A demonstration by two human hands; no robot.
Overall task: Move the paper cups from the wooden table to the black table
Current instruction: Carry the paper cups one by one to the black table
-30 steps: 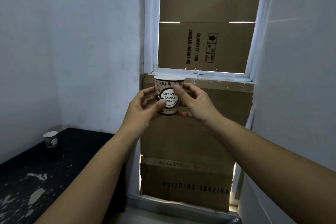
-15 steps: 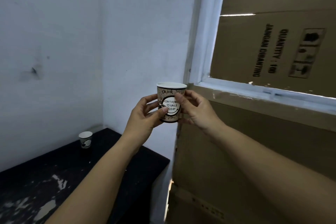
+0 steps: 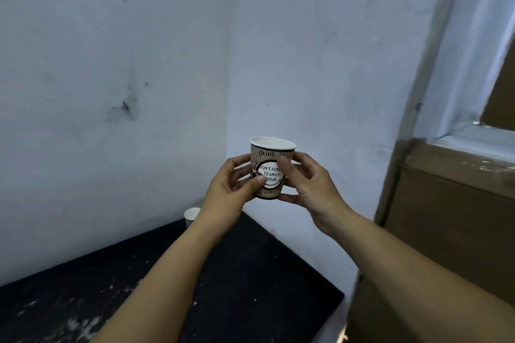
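Observation:
A printed paper cup (image 3: 271, 160) with brown pattern and a white round label is held upright in the air, above the far corner of the black table (image 3: 250, 281). My left hand (image 3: 227, 192) grips its left side and my right hand (image 3: 309, 184) grips its right side. A second paper cup (image 3: 191, 215) stands on the black table at the back corner against the wall, partly hidden behind my left wrist. The wooden table is out of view.
White walls meet in a corner behind the black table. Cardboard sheets (image 3: 451, 217) lean against the wall and window frame (image 3: 468, 131) at the right. The black table's surface has pale paint marks at the lower left.
The view has swung left, so the black table now sits under my hands and the cardboard has slid to the right edge. Both hands keep the same hold on the cup.

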